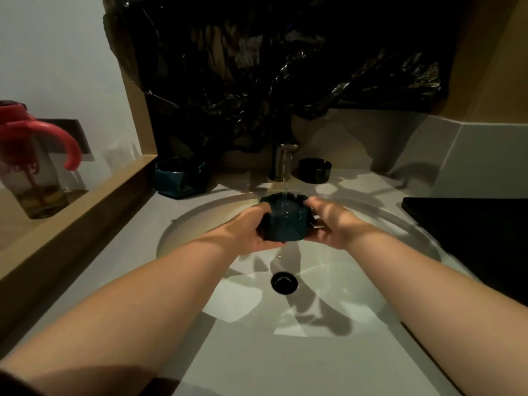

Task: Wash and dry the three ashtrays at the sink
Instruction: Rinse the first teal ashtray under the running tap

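Ashtray (pixel 284 221) gripped between both outstretched hands under running faucet (pixel 281 161).

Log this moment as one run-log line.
step: rinsing | held: teal ashtray under running faucet | left hand, right hand gripping | waiting: blue ashtray, black ashtray

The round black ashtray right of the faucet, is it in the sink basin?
No, the round black ashtray sits on the countertop beside the faucet, outside the basin.
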### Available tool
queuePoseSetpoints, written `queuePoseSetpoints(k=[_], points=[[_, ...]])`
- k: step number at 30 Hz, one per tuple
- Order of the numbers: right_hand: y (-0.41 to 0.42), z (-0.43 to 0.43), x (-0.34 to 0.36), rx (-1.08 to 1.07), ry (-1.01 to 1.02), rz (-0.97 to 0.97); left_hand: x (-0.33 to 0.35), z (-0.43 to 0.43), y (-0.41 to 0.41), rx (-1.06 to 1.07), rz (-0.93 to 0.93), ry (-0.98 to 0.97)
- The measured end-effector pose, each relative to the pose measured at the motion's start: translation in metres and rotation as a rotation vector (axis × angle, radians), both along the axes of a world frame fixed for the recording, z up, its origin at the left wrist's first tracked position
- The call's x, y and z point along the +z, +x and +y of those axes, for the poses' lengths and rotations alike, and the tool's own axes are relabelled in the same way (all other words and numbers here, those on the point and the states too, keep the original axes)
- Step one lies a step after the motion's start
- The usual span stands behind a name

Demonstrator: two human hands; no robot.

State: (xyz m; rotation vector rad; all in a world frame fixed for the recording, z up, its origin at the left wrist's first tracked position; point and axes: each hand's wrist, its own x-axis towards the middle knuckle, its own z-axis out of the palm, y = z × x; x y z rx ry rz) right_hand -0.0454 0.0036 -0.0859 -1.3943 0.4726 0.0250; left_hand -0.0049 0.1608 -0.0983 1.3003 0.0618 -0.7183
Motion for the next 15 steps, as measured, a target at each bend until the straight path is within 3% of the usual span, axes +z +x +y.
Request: queuePoseSetpoints(k=[5, 12, 15], points=[[-0.002, 0.001, -0.004, 0.119, -0.041, 0.040, -0.002, 0.003, 0.006, 0.034, -0.300, 0.323], [0.016, -0.006, -0.012, 0.197, -0.198, -0.047, 0.001, 0.002, 0.028, 0.137, -0.559, 0.419], [0.019, -0.006, -0.015, 0.192, -0.288, -0.078, -0.001, 0.002, 0.032, 0.131, -0.763, 0.628]])
